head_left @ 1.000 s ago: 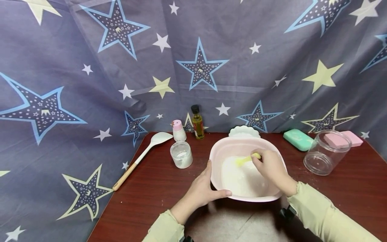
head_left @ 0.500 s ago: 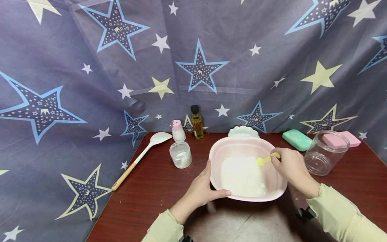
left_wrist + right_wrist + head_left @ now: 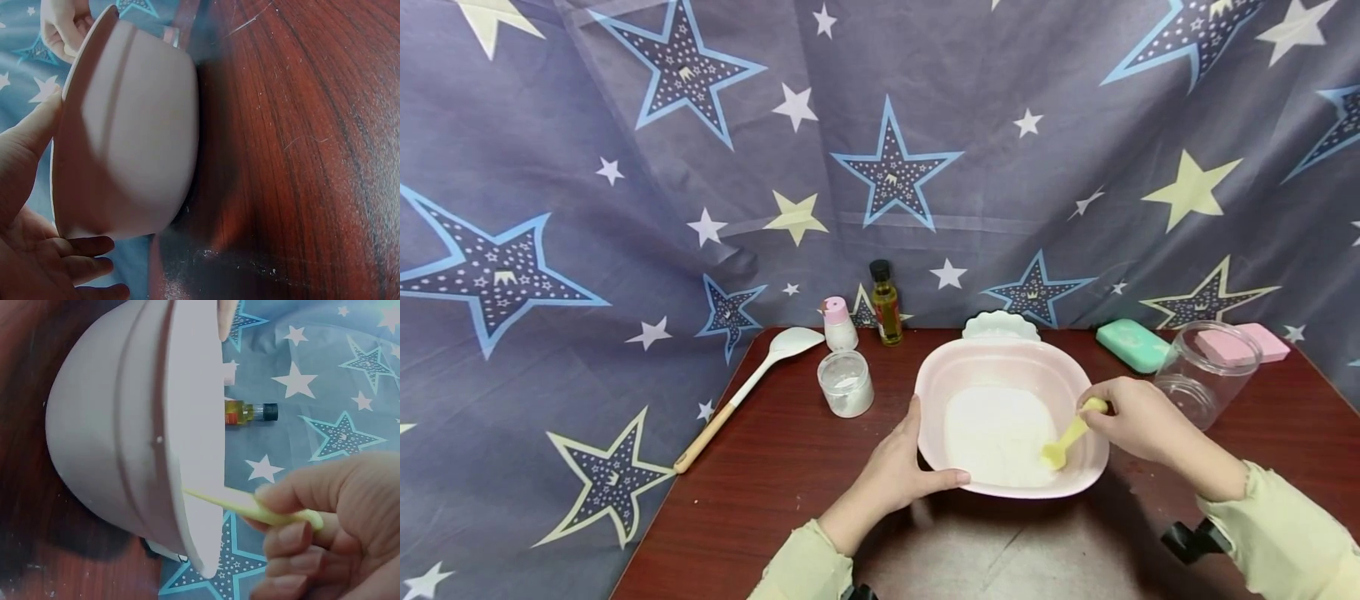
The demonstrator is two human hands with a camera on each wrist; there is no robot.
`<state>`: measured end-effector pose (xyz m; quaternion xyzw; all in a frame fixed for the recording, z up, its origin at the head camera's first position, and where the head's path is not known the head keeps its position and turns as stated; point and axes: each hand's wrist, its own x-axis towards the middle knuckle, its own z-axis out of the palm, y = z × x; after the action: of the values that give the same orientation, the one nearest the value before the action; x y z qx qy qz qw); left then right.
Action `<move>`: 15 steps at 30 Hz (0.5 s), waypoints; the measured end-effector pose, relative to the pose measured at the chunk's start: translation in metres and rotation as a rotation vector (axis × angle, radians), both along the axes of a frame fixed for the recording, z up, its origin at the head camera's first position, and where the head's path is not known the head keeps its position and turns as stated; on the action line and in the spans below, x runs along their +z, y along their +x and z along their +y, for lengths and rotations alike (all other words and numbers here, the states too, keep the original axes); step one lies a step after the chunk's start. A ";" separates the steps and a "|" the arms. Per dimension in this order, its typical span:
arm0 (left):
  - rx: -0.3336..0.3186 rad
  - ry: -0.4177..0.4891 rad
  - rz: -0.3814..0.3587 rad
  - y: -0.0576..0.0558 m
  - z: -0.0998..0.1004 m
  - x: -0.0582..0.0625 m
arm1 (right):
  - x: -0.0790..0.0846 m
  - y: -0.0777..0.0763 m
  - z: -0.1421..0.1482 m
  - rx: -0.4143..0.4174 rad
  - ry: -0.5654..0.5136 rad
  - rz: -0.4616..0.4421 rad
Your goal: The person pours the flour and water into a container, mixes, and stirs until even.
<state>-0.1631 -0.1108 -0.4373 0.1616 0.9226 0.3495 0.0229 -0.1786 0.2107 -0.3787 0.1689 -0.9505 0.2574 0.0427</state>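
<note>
A pale pink basin (image 3: 936,367) with a layer of white contents (image 3: 1000,433) stands on the table; whether powder or liquid I cannot tell. My left hand (image 3: 891,467) rests against its left side, thumb on the near rim and straight fingers along the outside; the left wrist view shows the fingers (image 3: 87,269) spread by the wall. Above the right rim, my right hand (image 3: 1138,421) pinches the handle of a small yellow spoon (image 3: 1075,432) between thumb and fingers. The spoon's head is down at the right of the white contents. In the right wrist view, the basin wall hides that head.
Left of the basin are an uncovered clear jar (image 3: 847,385) of white powder, a pink-capped shaker (image 3: 839,325), an oil bottle (image 3: 887,308) and a long-handled turner (image 3: 752,383). A scalloped white dish (image 3: 1000,325) sits behind. At right are a clear canister (image 3: 1213,375), green box (image 3: 1131,346) and pink box (image 3: 1262,342).
My right hand has carried the spoon from the middle of the basin to its right side, then toward the near right, tilting the spoon more steeply. My left hand has stayed in place.
</note>
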 end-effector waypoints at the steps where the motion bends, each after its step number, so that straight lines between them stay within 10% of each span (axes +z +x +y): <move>1: 0.000 0.001 -0.002 0.000 0.000 0.000 | 0.000 0.001 -0.001 0.022 -0.002 -0.018; 15: -0.006 0.007 0.008 0.001 -0.002 -0.001 | -0.011 0.004 -0.026 0.246 -0.128 -0.023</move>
<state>-0.1621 -0.1125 -0.4380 0.1656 0.9210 0.3520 0.0198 -0.1741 0.1851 -0.3897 0.2781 -0.9046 0.3228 0.0107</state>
